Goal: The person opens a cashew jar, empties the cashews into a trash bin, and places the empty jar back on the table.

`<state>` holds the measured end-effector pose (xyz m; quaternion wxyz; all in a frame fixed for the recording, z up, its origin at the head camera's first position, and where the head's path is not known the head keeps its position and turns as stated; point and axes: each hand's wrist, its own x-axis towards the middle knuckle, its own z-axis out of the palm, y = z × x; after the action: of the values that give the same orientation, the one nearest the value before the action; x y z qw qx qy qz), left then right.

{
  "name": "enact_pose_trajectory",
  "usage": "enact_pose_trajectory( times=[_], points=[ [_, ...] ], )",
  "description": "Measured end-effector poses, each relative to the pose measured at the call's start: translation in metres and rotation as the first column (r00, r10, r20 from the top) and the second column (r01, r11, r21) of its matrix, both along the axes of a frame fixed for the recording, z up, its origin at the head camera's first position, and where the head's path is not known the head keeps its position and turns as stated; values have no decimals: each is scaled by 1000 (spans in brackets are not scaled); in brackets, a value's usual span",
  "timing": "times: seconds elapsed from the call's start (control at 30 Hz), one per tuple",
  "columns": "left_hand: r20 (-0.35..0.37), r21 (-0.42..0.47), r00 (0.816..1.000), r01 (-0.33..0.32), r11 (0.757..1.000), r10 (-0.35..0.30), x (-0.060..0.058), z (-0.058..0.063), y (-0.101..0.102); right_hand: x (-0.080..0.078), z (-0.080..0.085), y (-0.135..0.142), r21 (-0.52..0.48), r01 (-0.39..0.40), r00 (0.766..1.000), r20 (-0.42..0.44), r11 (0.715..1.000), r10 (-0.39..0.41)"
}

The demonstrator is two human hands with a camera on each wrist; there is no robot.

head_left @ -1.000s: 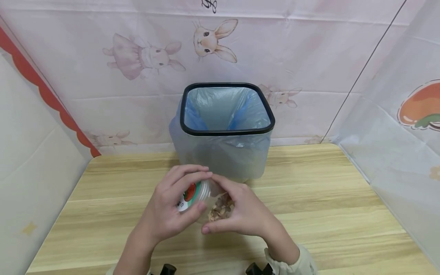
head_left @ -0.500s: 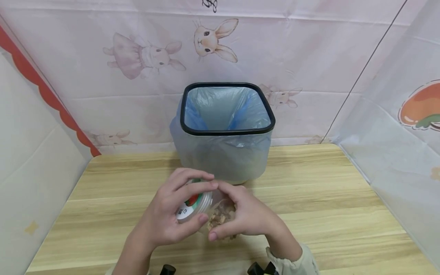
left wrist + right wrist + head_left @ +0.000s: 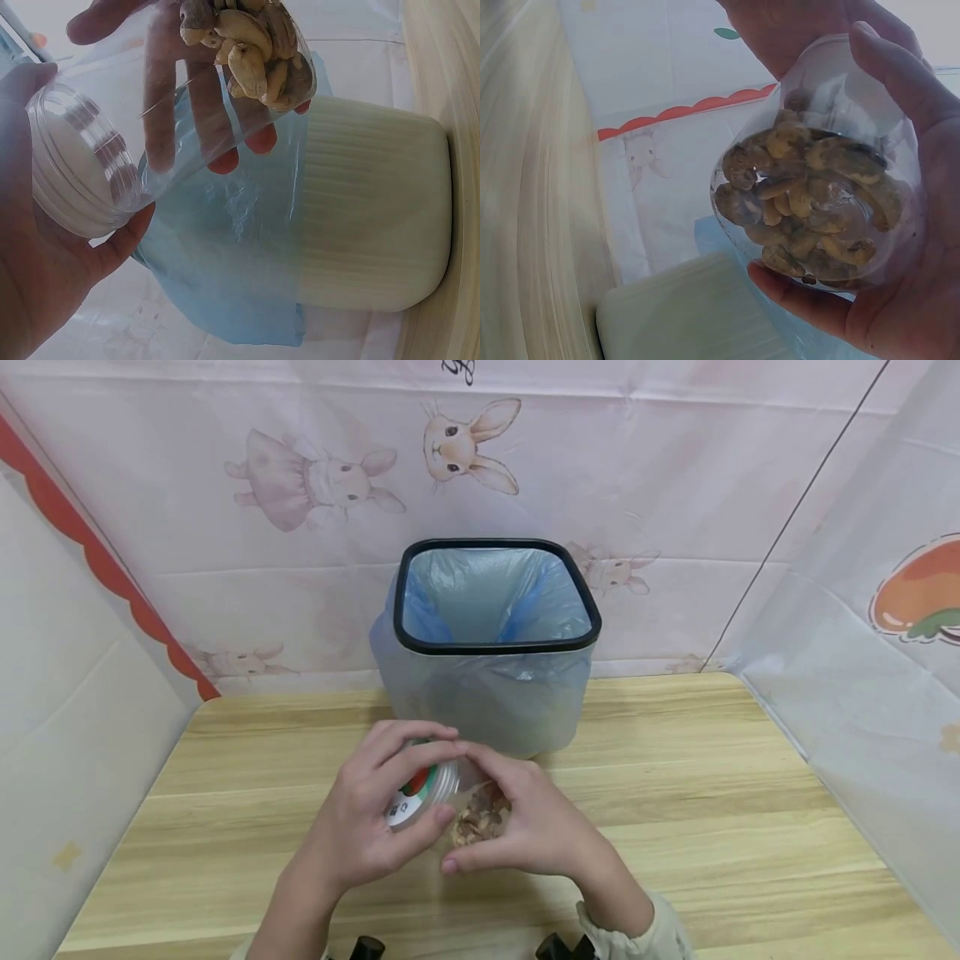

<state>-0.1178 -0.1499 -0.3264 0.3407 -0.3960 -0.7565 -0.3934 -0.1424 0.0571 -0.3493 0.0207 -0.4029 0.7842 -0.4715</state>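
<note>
A clear plastic jar [image 3: 840,82] is held tilted above the table between both hands. Cashews [image 3: 802,195], some with brown skins, lie gathered toward its bottom in the right wrist view. My left hand [image 3: 360,806] grips the jar's lid [image 3: 411,802], whose top carries a white and green label with a red picture. In the left wrist view the ridged clear lid [image 3: 75,169] sits at the jar's mouth end; whether it is still screwed on I cannot tell. The right hand [image 3: 536,818] grips the body of the jar, its thumb on the near side and fingers behind.
Just beyond the hands stands a pale bin with a black rim [image 3: 495,649], lined with a blue plastic bag [image 3: 480,593]. Light wood-grain table [image 3: 712,827] extends to both sides. Printed rabbit cloth [image 3: 315,485] hangs behind, with pale side panels left and right.
Both hands and the jar dip slightly toward the person half a second ago, then return up close to the earlier position. The bin stays where it was.
</note>
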Motion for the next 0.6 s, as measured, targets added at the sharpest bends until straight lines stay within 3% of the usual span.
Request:
enact_pose_trajectory(
  times=[0.17,0.43,0.6],
  points=[
    [-9,-5,1000,12,1000,-12,0,0,0,-1,0,1,-3,-6,1000,-1,1000,6],
    [-41,-4,989,141,990,-141,1,3,0,-5,-1,6,-56,-108,992,67,993,111],
    [-33,-5,988,151,989,-151,2,3,1,-4,-1,6,-64,-128,989,67,990,132]
  ],
)
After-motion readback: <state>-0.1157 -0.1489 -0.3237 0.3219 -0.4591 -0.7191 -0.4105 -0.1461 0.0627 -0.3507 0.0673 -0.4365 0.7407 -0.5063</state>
